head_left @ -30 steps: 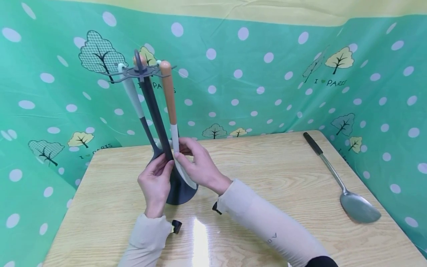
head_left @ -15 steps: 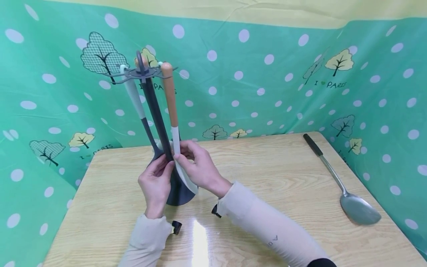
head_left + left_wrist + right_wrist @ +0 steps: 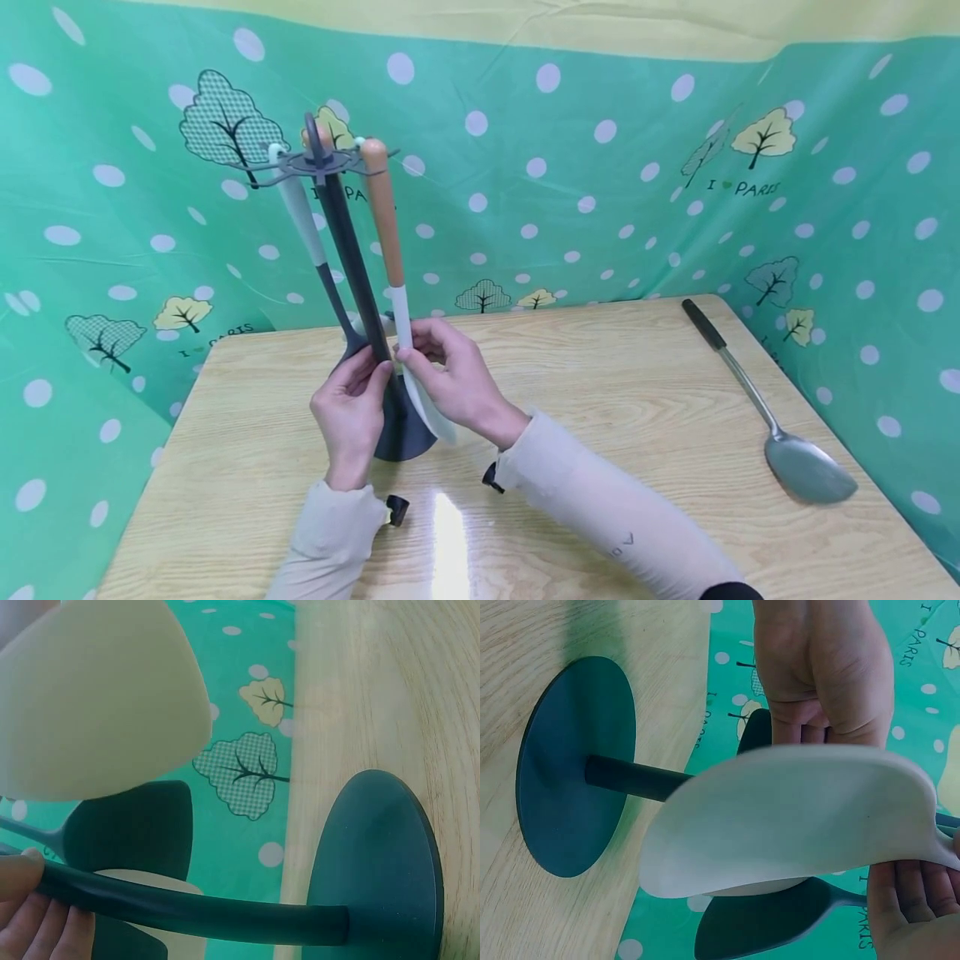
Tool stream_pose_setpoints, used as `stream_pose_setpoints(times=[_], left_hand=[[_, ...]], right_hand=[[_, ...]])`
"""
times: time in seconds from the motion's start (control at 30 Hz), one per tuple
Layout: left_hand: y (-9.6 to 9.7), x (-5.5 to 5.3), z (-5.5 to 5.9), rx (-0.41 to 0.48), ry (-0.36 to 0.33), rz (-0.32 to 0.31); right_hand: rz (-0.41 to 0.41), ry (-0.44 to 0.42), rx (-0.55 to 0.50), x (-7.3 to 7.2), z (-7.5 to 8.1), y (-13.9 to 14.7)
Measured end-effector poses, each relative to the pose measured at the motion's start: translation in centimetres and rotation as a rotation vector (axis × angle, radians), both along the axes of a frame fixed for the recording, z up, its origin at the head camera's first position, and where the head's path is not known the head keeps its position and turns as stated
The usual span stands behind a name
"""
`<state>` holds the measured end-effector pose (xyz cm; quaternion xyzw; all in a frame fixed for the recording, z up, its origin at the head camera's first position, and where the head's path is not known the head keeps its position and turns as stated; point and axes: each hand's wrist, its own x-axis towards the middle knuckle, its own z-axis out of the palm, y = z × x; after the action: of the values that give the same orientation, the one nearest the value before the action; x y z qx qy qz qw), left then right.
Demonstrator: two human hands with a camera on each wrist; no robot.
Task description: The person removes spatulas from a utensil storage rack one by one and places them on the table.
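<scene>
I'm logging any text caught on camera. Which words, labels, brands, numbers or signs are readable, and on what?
"I PARIS", with a small green mark between, on the green cloth; repeated, some copies faint or partly hidden.
Right sleeve: small dark characters, too unclear to read.
Utensil rack, wooden-handled turner, metal spatula: no readable text.

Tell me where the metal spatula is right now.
In the head view, the metal spatula lies near the right edge of the table, black handle toward the far right corner, well to the right of the right hand.
</scene>
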<state>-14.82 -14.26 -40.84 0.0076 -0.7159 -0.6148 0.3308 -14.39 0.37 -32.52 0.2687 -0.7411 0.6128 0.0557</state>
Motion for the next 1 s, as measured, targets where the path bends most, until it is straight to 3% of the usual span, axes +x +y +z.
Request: stream_pose_setpoints(times=[0.17,0.47,0.53,0.7,0.83,1.0], left_hand=[[0.3,0.4,0.7,-0.013,-0.016,0.004],[-0.3,-0.3,-0.7,-0.004,-0.002,-0.013],[-0.4,-0.2,-0.6,-0.006,-0.003,-0.012],[0.1,0.6,0.8,-0.021,-0.022,-0.004],[0.5,1.2,1.9,-0.019,-0.017,-0.007],[0.5,1.1,1.7,-0.014,0.014,-0.011]], right_hand=[[0.007,0.023,0.008,0.3,0.1,0.2],[0.009,0.055,0.018,0.7,0.3,0.4],[0.004,0.061,0.019,0.4,-0.4,0.3],[-0.01,0.092,0.019,-0.6,-2.3,0.2],[-0.015,0.124,0.013,-0.8,-2.8,0.3],[-0.012,0.156,0.01,-0.7,-2.9,0.3]])
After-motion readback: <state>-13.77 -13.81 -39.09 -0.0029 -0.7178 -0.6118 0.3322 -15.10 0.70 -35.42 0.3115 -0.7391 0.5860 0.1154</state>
